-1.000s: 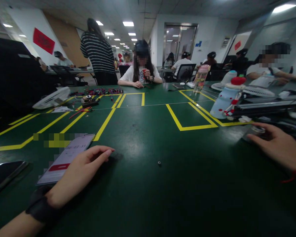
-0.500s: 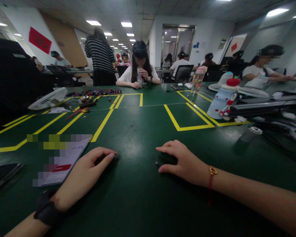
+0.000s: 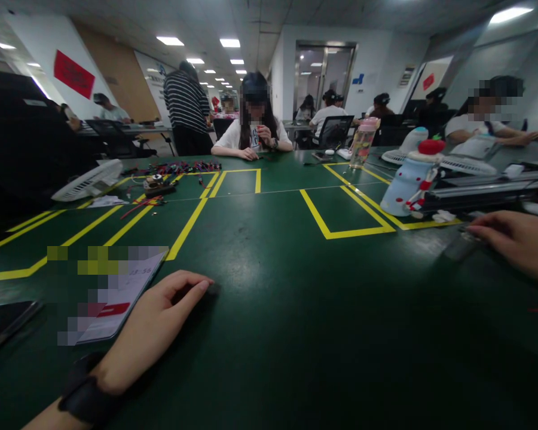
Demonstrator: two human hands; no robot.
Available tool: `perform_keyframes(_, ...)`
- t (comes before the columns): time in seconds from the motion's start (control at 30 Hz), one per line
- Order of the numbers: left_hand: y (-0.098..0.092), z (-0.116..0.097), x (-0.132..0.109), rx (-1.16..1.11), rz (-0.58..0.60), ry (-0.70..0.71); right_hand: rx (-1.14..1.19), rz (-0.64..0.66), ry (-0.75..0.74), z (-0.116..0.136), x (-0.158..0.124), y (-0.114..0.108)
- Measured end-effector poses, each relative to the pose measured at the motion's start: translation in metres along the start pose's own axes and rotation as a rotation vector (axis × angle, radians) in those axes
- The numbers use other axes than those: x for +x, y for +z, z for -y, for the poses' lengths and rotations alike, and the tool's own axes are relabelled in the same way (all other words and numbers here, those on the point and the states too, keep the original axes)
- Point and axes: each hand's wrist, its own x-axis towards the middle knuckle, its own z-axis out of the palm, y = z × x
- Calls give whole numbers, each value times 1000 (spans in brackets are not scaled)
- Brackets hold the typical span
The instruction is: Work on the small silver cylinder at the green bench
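Observation:
My left hand (image 3: 173, 307) rests on the green table, thumb and forefinger pinched together. A small dark piece (image 3: 214, 288) shows at these fingertips; its kind is too unclear to name. Over at the right edge, my right hand (image 3: 515, 242) has its thumb and fingers closed at the top of a small grey, see-through cylinder (image 3: 459, 246) standing on the table. The fingers cover the cylinder's top, so whether they grip its rim or some small thing is hidden. Beside my left forearm lies a tablet-like screen (image 3: 116, 307), lit and partly blurred.
A dark phone (image 3: 9, 319) lies at the far left. Wires (image 3: 179, 168) and a white fan (image 3: 89, 179) sit at the back left. A blue bottle (image 3: 401, 185) and metal rails (image 3: 488, 188) stand at right. Yellow tape (image 3: 361, 232) marks the table. A person (image 3: 255, 128) sits opposite.
My right hand has moved from the table's middle to the cylinder at right, and its fingers have closed. The small black part near it is gone from the table. My left hand stays put.

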Motion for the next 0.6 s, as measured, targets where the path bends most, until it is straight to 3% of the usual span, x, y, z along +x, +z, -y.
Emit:
perform_keyframes(0.07,0,0,0,1,-4,-5,9,88,106,-23,7,2)
perform_keyframes(0.13,0,-1,-1,-5,3,-13,24,114,160,-30,10,4)
perform_keyframes(0.43,-1,-2,-3,-41,26,-40,154,210,238,-13,3,-4)
perform_keyframes(0.6,0,-6,-4,-55,14,-41,91,132,344,-3,0,-5)
